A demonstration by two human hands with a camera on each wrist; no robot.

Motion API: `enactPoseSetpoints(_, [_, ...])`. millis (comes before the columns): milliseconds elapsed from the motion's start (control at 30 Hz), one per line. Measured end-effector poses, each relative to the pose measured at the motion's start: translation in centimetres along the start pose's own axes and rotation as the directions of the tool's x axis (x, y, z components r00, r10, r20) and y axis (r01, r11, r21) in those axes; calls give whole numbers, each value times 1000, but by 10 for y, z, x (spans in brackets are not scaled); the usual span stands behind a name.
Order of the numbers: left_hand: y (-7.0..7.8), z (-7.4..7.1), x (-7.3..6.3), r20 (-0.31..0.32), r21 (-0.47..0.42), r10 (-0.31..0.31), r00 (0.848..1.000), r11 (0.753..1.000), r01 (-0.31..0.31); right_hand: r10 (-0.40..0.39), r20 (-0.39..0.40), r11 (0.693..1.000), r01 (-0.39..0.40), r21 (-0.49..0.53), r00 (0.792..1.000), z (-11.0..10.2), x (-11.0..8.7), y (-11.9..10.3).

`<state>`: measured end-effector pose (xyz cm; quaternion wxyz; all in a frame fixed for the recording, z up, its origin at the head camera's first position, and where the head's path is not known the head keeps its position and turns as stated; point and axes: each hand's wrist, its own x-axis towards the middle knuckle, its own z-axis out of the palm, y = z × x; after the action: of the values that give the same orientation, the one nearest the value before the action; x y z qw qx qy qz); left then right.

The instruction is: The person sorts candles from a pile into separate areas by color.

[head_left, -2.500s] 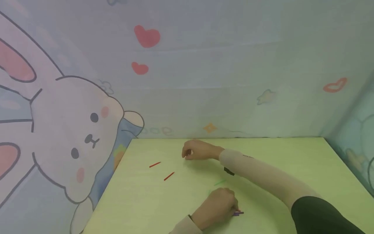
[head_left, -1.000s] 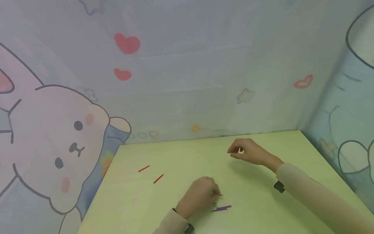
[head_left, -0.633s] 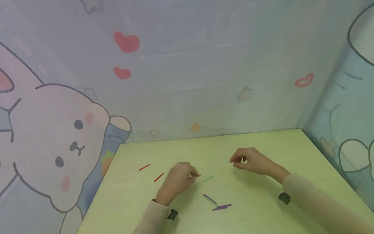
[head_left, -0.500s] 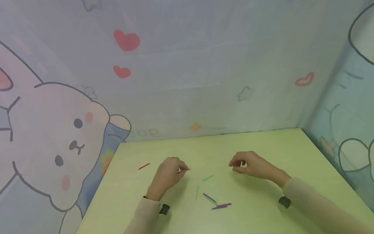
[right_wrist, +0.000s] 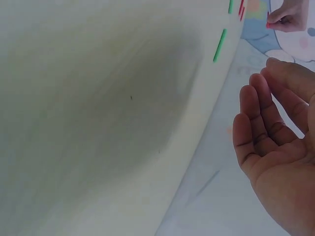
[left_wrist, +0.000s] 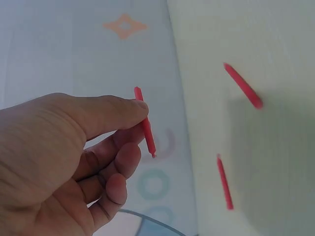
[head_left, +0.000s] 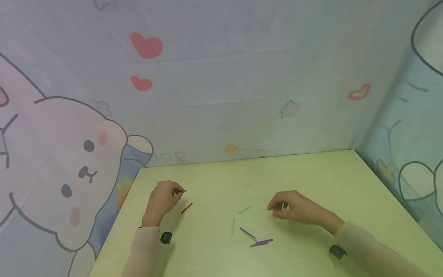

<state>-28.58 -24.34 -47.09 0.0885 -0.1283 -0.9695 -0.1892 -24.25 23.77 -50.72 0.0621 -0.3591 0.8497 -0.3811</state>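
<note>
My left hand (head_left: 164,198), over the left part of the table, pinches a thin red candle (left_wrist: 149,132) between thumb and index finger. Two more red candles lie below it in the left wrist view, one pointed candle (left_wrist: 243,86) and one farther down (left_wrist: 225,183). In the head view one red candle (head_left: 187,208) shows beside that hand. My right hand (head_left: 294,207) hovers right of centre with loosely bent fingers and holds nothing. Nearest to it lies a green candle (head_left: 245,209). Nearer the front, purple candles (head_left: 264,241) and more green candles (head_left: 233,227) lie loosely together.
The pale yellow-green table (head_left: 311,173) ends at a cloth wall (head_left: 225,77) printed with hearts and a rabbit. A second printed cloth (head_left: 412,127) closes off the right side. Each wrist wears a small dark device, as on the left wrist (head_left: 166,237).
My left hand has carried the red candle from beside the purple candles at the front to the red ones at the left. My right hand has drawn back rightward and lower. The head view has shifted.
</note>
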Motion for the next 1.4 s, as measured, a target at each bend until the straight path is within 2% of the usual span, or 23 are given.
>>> enactPoseSetpoints(167, [-20,7,0,24,-12,-44,999,999,45,-20,41,1000,20,-2,999,11,-4,-4])
enactPoseSetpoints(400, [-33,22,-2,44,-16,-71,996,997,72,-41,63,999,41,14,997,24,-9,-8])
enactPoseSetpoints(533, [-37,28,-1,52,-14,-85,995,996,85,-79,75,997,77,24,994,36,-8,-10])
enactPoseSetpoints(767, [-40,36,-1,62,-26,-95,994,995,97,-85,118,995,91,-46,989,54,-7,-9])
enactPoseSetpoints(1033, [-41,40,-1,42,-52,-99,994,994,101,-82,105,985,96,-145,991,61,-3,-10])
enactPoseSetpoints(1300, [-39,40,-3,17,-46,-110,994,993,110,-66,140,989,83,-120,988,62,0,-15])
enactPoseSetpoints(1400, [-33,40,-5,22,-71,-107,994,992,108,-56,149,989,75,-126,987,63,0,-15])
